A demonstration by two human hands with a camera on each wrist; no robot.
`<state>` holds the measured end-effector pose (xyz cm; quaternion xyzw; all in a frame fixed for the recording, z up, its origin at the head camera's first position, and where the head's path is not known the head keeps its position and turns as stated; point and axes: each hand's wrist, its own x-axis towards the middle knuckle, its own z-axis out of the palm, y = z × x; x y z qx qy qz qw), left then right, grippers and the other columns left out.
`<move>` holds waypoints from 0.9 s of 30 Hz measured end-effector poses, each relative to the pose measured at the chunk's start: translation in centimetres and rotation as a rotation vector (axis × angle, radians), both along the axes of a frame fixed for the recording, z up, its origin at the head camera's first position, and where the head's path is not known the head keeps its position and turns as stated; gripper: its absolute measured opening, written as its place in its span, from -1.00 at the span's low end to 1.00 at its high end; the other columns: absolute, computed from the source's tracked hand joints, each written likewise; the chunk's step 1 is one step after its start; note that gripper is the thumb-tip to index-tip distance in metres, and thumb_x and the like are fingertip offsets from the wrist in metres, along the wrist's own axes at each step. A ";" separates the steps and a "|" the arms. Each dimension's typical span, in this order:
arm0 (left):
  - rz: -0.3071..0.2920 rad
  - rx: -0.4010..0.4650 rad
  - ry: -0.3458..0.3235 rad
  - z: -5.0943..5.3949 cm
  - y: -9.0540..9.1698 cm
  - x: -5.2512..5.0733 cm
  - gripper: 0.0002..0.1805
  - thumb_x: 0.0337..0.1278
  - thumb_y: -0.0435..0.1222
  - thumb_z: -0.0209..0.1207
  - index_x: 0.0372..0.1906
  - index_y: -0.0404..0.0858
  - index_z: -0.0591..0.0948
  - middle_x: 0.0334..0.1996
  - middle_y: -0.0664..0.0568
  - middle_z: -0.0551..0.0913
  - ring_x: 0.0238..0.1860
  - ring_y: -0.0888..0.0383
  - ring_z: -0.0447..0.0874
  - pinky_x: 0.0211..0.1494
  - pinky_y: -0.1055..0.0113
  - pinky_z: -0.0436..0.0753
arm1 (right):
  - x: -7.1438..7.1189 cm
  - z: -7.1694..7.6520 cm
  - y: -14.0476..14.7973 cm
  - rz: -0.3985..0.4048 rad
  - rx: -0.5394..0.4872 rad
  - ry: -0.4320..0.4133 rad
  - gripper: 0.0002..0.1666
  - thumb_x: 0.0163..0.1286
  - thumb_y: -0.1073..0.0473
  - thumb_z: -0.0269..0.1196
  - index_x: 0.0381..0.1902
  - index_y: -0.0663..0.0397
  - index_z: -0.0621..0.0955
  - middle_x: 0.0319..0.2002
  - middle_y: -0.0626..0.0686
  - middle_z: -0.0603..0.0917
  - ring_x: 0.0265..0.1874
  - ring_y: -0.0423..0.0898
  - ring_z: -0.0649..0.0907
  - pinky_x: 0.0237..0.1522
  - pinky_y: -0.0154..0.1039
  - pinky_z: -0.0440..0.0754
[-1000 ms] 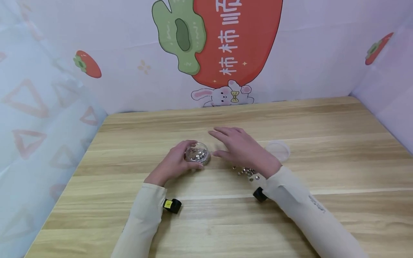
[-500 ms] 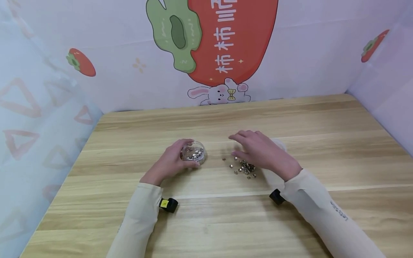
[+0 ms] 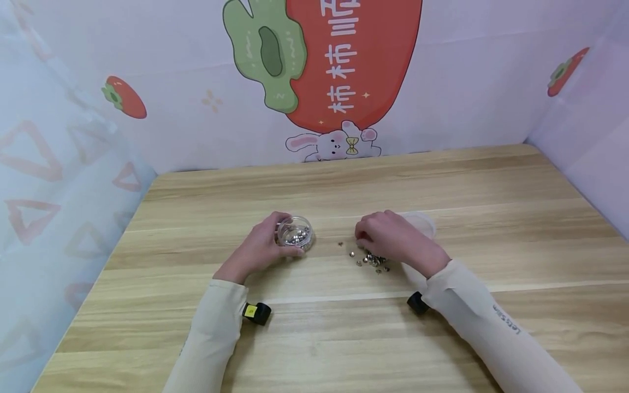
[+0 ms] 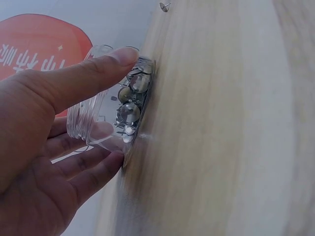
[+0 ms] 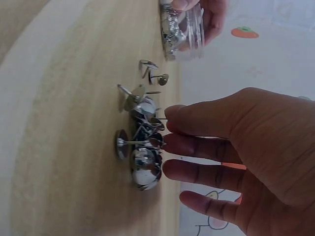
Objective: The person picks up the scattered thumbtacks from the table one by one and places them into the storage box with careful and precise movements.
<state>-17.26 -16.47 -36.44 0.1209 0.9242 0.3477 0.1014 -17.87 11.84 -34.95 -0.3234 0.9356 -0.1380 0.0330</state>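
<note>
My left hand (image 3: 265, 244) holds a clear round plastic jar (image 3: 295, 232) upright on the wooden table, thumb on the near side and fingers round the far side. Silvery thumbtacks (image 4: 130, 110) lie in its bottom; its top is uncovered. To the right, a loose pile of thumbtacks (image 5: 145, 142) lies on the tabletop. My right hand (image 3: 393, 239) is over this pile with fingers bent down. In the right wrist view its thumb and forefinger meet at a thumbtack's pin on the pile's edge, pinching it. The other fingers are apart, close to the pile.
A clear round lid (image 3: 420, 222) lies beyond my right hand, partly covered by it. Several stray thumbtacks (image 3: 352, 254) are scattered between the jar and the pile. A printed cloth (image 3: 196, 87) rises behind the table's far edge.
My right hand moved right from near the jar to the thumbtack pile, lowered, and its fingers drew together there. My left hand keeps its hold on the jar. The head view shifted slightly.
</note>
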 end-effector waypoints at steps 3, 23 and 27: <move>0.000 0.001 -0.003 0.0 0.0 0.1 -0.06 -0.20 -0.08 0.51 0.32 -0.26 0.30 0.23 -0.17 0.50 0.24 -0.07 0.49 0.33 -0.02 0.44 | 0.0 -0.3 0.0 0.003 0.010 0.004 -0.88 0.27 0.24 0.30 -0.47 -0.03 0.67 -0.51 -0.15 0.61 -0.57 -0.25 0.45 -0.36 -0.29 0.49; 0.009 -0.017 -0.022 0.0 0.1 -0.1 -0.06 -0.19 -0.09 0.51 0.32 -0.26 0.29 0.23 -0.17 0.49 0.24 -0.07 0.50 0.32 0.00 0.47 | -0.2 0.5 -0.4 -0.007 -0.029 0.069 -0.91 0.30 0.23 0.27 -0.39 -0.01 0.70 -0.46 -0.11 0.66 -0.56 -0.24 0.49 -0.43 -0.34 0.50; 0.016 -0.018 -0.023 0.0 0.1 -0.1 -0.07 -0.19 -0.09 0.51 0.31 -0.26 0.30 0.22 -0.17 0.50 0.23 -0.07 0.51 0.31 0.00 0.48 | -0.4 1.3 -1.9 0.000 -0.034 0.069 -0.90 0.34 0.19 0.26 -0.32 -0.01 0.72 -0.38 -0.08 0.71 -0.49 -0.22 0.55 -0.31 -0.28 0.58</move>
